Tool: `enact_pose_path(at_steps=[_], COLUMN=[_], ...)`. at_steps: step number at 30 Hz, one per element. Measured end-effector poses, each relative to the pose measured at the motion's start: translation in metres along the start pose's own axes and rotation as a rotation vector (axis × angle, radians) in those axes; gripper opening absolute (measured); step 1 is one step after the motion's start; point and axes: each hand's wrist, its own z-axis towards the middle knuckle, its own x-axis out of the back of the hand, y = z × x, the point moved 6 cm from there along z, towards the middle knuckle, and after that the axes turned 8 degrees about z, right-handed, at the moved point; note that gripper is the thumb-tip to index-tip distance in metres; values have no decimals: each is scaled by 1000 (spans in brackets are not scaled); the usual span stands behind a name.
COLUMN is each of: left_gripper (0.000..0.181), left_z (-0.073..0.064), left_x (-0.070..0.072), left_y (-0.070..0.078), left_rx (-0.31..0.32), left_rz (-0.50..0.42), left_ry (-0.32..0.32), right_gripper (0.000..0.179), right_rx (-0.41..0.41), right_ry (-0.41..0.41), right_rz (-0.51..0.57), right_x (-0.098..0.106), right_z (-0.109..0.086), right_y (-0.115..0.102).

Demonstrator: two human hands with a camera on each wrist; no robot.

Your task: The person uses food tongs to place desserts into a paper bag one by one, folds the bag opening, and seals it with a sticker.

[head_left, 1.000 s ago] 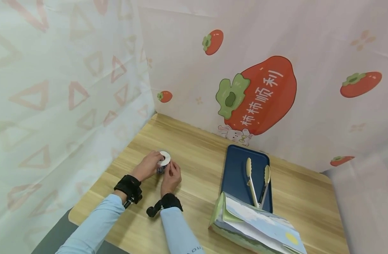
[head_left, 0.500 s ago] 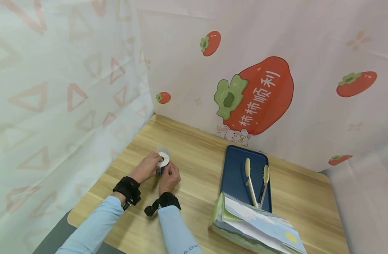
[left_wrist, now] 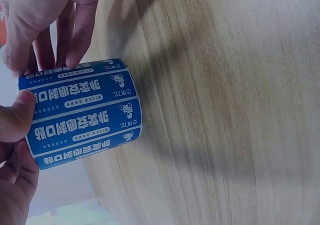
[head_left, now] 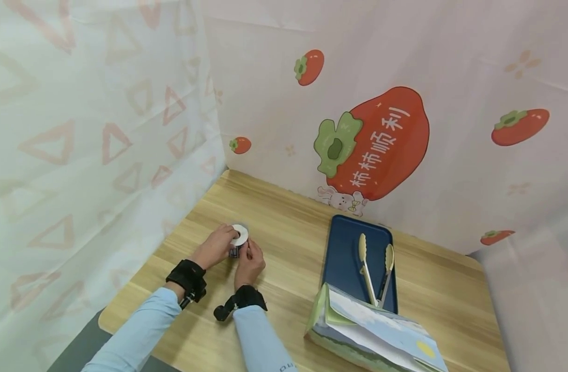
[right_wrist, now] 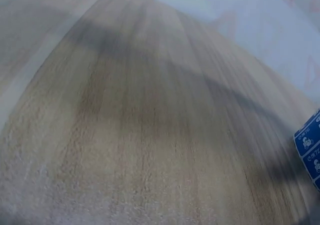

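A roll of blue stickers (left_wrist: 85, 115) with white printed characters is held above the wooden table, its white end ring (head_left: 243, 238) facing up in the head view. My left hand (head_left: 213, 248) grips the roll from the left, fingertips at the core opening. In the left wrist view, the left hand's fingers (left_wrist: 82, 35) lie along the roll's upper side. From the near right side my right hand (head_left: 249, 264) pinches at the roll's edge with thumb and fingers. The right wrist view shows only part of the sticker roll (right_wrist: 311, 147) at its right border; the right hand is outside it.
A dark blue tray (head_left: 346, 258) lies to the right on the wooden table (head_left: 284, 289), with metal tongs with cream tips (head_left: 363, 248) on it. A folded, picture-printed bag (head_left: 377, 330) overlaps the tray's near end. Printed cloth walls (head_left: 274, 113) stand behind and at left.
The hands and roll stay in almost the same place. A pale, see-through patch behind the roll half a second ago has mostly gone. The head view has shifted slightly.
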Motion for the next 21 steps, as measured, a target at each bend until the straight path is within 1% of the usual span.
enact_pose_path(at_steps=[2,6,8,11,15,16,19,21], left_gripper=[25,25,24,24,24,24,24,24], left_z=[-1,0,1,2,3,3,2,0], left_x=[-1,-2,-1,0,2,2,2,2], left_y=[0,0,1,1,1,2,2,3], left_rx=[7,15,12,12,10,7,-2,-6], left_rz=[-4,-7,-1,-12,-19,-14,6,18], left_ry=[-9,-16,-17,-13,8,15,29,29], right_gripper=[18,15,13,11,6,7,10,11], right_rx=[5,51,60,75,85,82,35,-16], right_ry=[3,18,34,51,56,52,30,4], right_rz=[-25,-102,-123,-140,-166,-172,-155,-100], right_x=[-1,-4,-5,-6,-7,-7,-4,-2], right_z=[-1,-1,0,1,4,5,5,3], right_y=[0,-1,-2,-6,-8,-8,-6,-3])
